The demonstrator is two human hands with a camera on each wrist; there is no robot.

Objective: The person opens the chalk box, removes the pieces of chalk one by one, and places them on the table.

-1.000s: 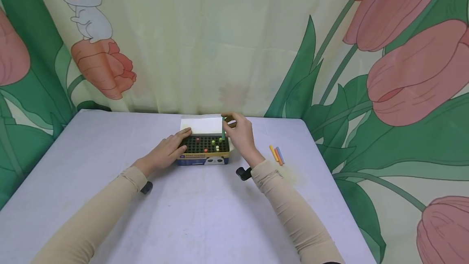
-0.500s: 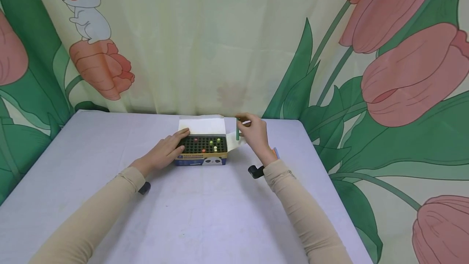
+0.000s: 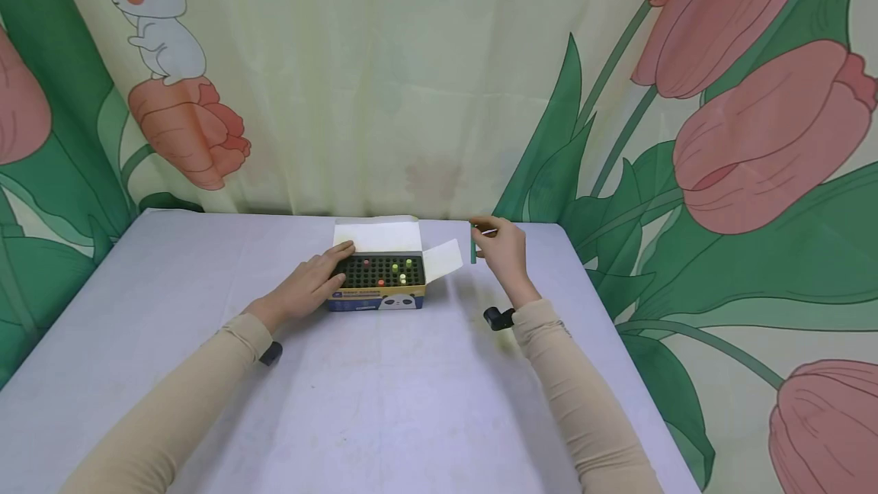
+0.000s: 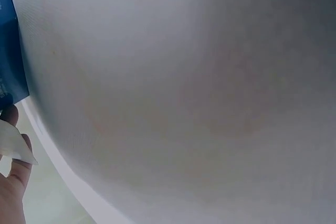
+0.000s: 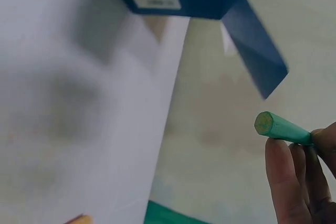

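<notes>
On the table (image 3: pixel 377 402), toward the far edge, box (image 3: pixel 376 303) with its lid (image 3: pixel 379 235) folded back and side flap (image 3: pixel 444 259) sticking out right. Dark holed tray (image 3: pixel 373 264) inside, a few coloured stick ends showing, red to yellow-green. Left hand (image 3: pixel 304 290) at box's left end, fingers fairly straight, index touching lid area, thumb apart at the tray's left side. Right hand (image 3: pixel 504 254) right of the flap, thumb and fingertips pinching green stick (image 3: pixel 473 244) near its upper end; stick about upright, above table, clear of flap. Right wrist view: stick's blunt lower end faces camera; orange tip (image 5: pixel 81 220) at bottom edge, mostly cut off.
</notes>
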